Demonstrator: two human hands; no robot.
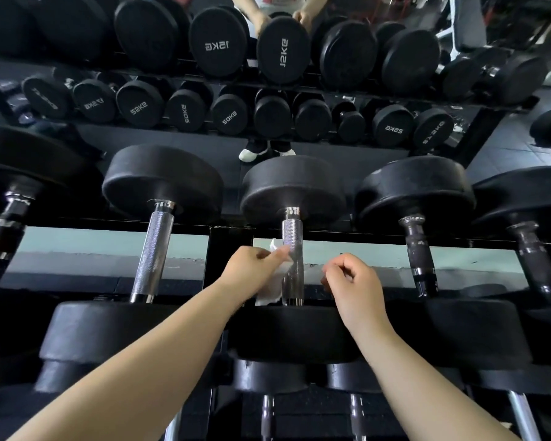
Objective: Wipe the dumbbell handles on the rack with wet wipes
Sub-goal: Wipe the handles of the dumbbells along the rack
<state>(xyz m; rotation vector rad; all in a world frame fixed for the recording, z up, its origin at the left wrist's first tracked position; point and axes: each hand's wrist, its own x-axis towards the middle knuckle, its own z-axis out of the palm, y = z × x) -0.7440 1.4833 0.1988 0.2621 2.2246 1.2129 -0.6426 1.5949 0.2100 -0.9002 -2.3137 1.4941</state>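
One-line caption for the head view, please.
Left hand holds a wet wipe against the middle dumbbell handle; right hand hovers beside it.

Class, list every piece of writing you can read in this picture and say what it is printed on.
All read reversed, as reflections.
"15KG": upper-row plate
"15KG": neighbouring upper plate
"17.5KG", probably: second lower plate
"25KG": third lower plate
"20KG": fourth lower plate
"20KG": fifth lower plate
"25KG": right lower plate
Too blurred: first lower plate, far-right lower plate
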